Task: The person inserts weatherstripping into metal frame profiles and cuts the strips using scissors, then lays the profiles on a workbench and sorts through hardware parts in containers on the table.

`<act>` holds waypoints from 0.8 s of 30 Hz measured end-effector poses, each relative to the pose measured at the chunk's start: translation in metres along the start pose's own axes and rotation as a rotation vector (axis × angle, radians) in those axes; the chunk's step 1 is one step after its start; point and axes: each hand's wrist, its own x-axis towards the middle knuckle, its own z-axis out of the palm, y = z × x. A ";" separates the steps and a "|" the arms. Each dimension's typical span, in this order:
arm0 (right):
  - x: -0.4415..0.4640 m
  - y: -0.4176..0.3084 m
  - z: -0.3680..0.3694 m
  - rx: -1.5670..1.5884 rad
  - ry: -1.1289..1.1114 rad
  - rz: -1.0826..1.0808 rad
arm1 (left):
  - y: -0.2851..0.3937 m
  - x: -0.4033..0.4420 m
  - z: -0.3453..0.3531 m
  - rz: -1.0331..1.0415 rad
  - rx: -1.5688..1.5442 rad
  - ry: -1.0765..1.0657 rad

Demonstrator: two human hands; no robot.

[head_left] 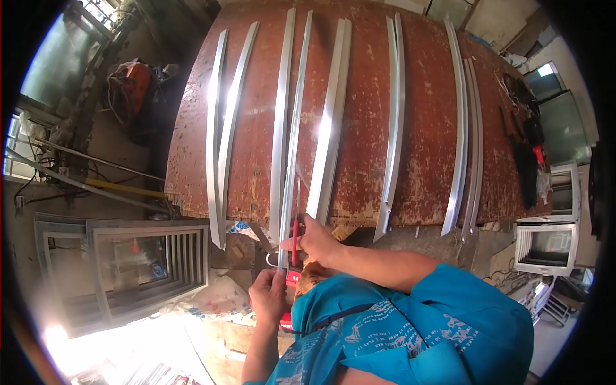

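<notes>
Slender metal strip (292, 147) lies lengthwise on the table (256, 160), its overhanging near end clamped in the left hand (268, 296), seemingly for steadiness; the right hand (316, 242) grips a red-handled tool (295, 244) alongside, apparently for close reach.

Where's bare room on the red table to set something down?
Red table: bare between the wide strip and next strip rightward, then between that and the rightmost strips. Crowded: right edge, dark items; near edge, left hand, right hand, narrow strip.
</notes>
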 end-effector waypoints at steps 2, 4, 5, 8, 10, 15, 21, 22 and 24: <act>0.001 -0.004 0.003 0.005 0.005 0.001 | 0.006 -0.002 0.000 0.054 0.092 0.064; 0.001 -0.010 0.008 0.014 0.006 0.018 | 0.012 -0.004 0.000 0.091 0.191 0.129; 0.002 -0.014 0.010 0.049 -0.035 -0.001 | 0.016 -0.002 0.001 0.336 0.319 0.215; 0.005 -0.020 0.019 0.044 -0.009 -0.030 | 0.004 0.005 0.001 0.477 0.410 0.242; -0.003 -0.039 0.023 0.038 -0.004 -0.032 | 0.011 0.010 -0.001 0.475 0.431 0.292; -0.020 -0.064 -0.009 -0.234 -0.300 0.026 | 0.018 0.019 -0.011 0.408 0.109 0.289; -0.052 -0.064 -0.031 -0.503 -0.839 0.250 | 0.023 0.021 -0.019 0.270 0.098 0.325; -0.047 -0.060 -0.037 -0.537 -0.880 0.272 | 0.023 0.022 -0.019 0.259 0.120 0.314; -0.044 -0.063 -0.038 -0.532 -0.894 0.310 | 0.023 0.021 -0.018 0.249 0.107 0.310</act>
